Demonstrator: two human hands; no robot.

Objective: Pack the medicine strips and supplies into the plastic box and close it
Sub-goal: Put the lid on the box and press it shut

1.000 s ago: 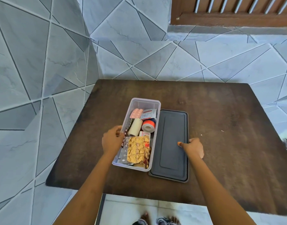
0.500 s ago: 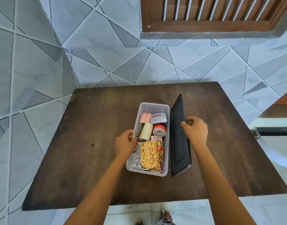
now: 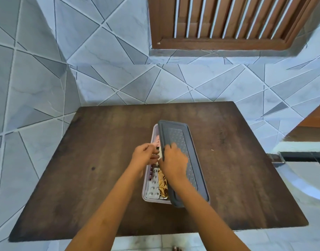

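The clear plastic box [image 3: 145, 187] stands mid-table, filled with medicine strips: silver blister strips [image 3: 154, 185] and a gold foil strip [image 3: 162, 183] show at its near left. The dark grey lid [image 3: 184, 142] lies tilted over the box, covering its right side, its left edge raised. My right hand [image 3: 173, 163] grips the lid's left edge from above. My left hand [image 3: 144, 156] rests on the box's left wall, fingers curled around the rim. The tape rolls are hidden under the lid and hands.
The dark wooden table [image 3: 83, 169] stands against a tiled wall [image 3: 46, 69], with a wooden louvred window [image 3: 228, 20] above. A white chair edge [image 3: 300, 187] is off the table's right side. A small crumb [image 3: 212, 150] lies right of the box.
My right hand lifted the lid from beside the box, turned it over and brought it down over the box. My left hand stayed on the box's left wall.
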